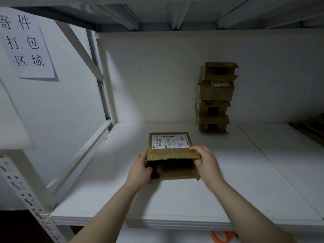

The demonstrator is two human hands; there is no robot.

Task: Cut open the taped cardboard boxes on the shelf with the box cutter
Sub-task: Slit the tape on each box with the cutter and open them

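Cardboard box [171,151] seems cut: left hand [140,170] grips its side, right hand [204,158] pinches the lifted flap [175,156]; next, likely another from the back-edge stack [214,99].

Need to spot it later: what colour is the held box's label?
White label with black print, on the brown box; head view.

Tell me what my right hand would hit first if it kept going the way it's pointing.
Your right hand pinches the front flap of the open box. Going on along its fingers, it would likely slide over the flap onto the shipping label. The box stack seems off that line.
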